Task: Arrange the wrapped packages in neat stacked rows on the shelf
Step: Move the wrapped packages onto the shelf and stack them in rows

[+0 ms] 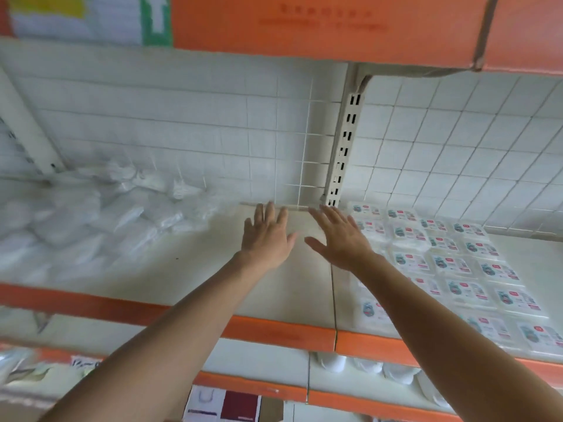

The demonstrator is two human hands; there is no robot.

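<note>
Nearest: orange edge strip (pixel 274 330) on shelf (pixel 189 269) front. Beyond it, both forearms reach fwd over bare deck.

Left hand (pixel 268 236): fingers spread and straight, palm down, holds nothing. Right hand (pixel 341 239): same, thumb out, holds nothing. Contact w/ deck: cannot tell.

Prob. reason: hands sit in the gap btwn two groups, free to take stock.

Labelled packages (pixel 457 260) lie flat in tidy rows at 3 o'clock of right hand, just beside it. Loose white packages (pixel 91 220) are heaped at 9 o'clock of left hand, apart from it, unsorted. Slotted upright (pixel 344 147): 12 o'clock, rear.
</note>
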